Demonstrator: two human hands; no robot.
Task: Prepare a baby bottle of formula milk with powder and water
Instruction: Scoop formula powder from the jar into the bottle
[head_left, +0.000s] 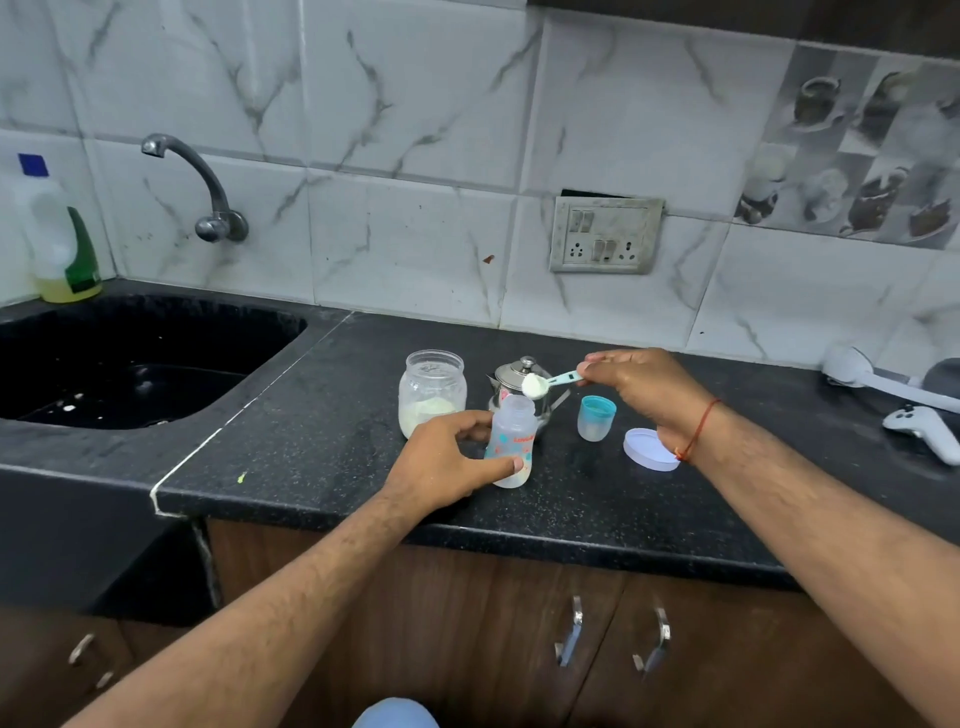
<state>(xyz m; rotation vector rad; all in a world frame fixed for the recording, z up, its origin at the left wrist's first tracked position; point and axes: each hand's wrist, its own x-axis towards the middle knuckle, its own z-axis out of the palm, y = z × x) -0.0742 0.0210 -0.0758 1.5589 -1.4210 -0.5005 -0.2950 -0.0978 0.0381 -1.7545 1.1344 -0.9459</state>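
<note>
Left hand (447, 457) grips bottle (511, 441); right hand (644, 384) pinches powder-filled scoop (548, 383) above it.

You see a black sink (130, 364) at the left, with a metal tap (200, 187) on the tiled wall above it. A soap bottle (60, 244) stands in the corner. A switch plate (605, 235) is on the wall, and a white controller (927, 431) lies at the far right of the counter (322, 441).

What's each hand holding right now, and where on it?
The left hand grips the baby bottle around its lower body. The right hand pinches the blue scoop by its handle end, its powder-filled bowl above the bottle's open mouth.
</note>
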